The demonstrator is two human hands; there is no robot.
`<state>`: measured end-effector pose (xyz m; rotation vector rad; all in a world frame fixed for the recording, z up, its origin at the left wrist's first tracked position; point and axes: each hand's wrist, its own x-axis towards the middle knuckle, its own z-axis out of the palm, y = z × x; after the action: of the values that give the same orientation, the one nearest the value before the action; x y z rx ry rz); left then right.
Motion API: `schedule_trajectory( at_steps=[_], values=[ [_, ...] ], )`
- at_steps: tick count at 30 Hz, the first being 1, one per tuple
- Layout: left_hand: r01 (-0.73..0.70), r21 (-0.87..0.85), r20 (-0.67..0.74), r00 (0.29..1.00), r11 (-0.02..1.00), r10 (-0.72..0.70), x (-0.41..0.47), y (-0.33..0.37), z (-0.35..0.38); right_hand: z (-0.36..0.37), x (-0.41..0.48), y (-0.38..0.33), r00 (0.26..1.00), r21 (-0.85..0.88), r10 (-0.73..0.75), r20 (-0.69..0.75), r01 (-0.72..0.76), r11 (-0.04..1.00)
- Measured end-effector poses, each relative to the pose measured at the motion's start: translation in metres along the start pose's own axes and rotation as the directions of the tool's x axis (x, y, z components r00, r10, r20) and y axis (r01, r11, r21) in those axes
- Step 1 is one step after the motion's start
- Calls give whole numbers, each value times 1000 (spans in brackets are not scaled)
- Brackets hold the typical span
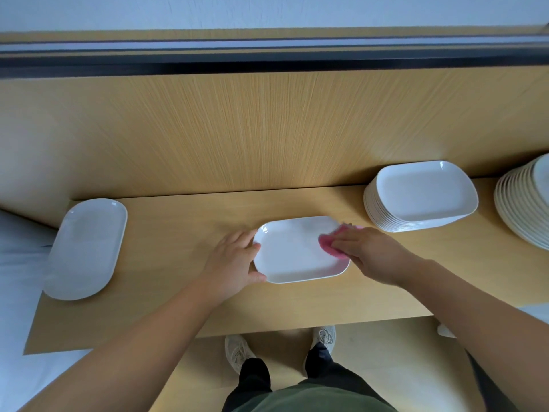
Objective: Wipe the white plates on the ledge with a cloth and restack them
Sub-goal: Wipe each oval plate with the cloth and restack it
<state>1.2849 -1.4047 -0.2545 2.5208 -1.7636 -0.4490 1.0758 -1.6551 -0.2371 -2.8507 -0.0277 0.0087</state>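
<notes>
My right hand point(368, 251) is cupped over the pink cloth point(326, 243), fingers bent down round the wad and pressing it onto the right side of the plate point(297, 254). A bit of cloth pokes out past my fingertips and another at the far side of my hand. My thumb is hidden underneath, so I can't say how it sits. My left hand point(234, 260) steadies the same plate by its left end. The thumb is hooked at the near corner and the fingers are curled against the far part of the rim, so it is a light hold rather than a squeeze. The plate is a white rectangular one with rounded corners, lying flat in the middle of the wooden ledge point(184, 221), right in front of me. To its right, near but apart from it, stands a tall stack of rectangular plates point(421, 197) of the same shape. Further right, a stack of round plates point(523, 209) is cut off by the edge of the view. Well off to the left lies an oval platter point(86, 248), single as far as I can tell. I'd judge I'm in the wiping stroke on one plate, with its restacking yet to come. I can't tell from here which of the stacks are wiped, so I'd guess a good deal of the job is left.
</notes>
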Motion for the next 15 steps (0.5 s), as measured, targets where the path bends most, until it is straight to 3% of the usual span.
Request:
schedule_trajectory(
  at_steps=[3, 6, 8, 13, 15],
  values=[
    [-132, -10, 23, 991, 991, 132, -2, 5, 7, 0, 18, -2, 999, -83, 39, -8, -40, 996],
    [-117, -9, 76, 990, 993, 117, 1, 10, 21, 18, 19, -4, 978, -170, 143, 149, -117, 978],
    [-103, 42, 68, 993, 994, 100, 1, 11, 23, 26, 11, -4, 972, -176, 168, 161, -140, 974],
    [-144, 70, 106, 985, 987, 136, 2, 12, 24, 26, -16, -16, 976, -85, 159, 147, -148, 985],
    [-171, 74, 74, 983, 983, 165, 1, 13, 19, 18, -18, -24, 967, 48, 180, 179, -192, 980]
  ],
)
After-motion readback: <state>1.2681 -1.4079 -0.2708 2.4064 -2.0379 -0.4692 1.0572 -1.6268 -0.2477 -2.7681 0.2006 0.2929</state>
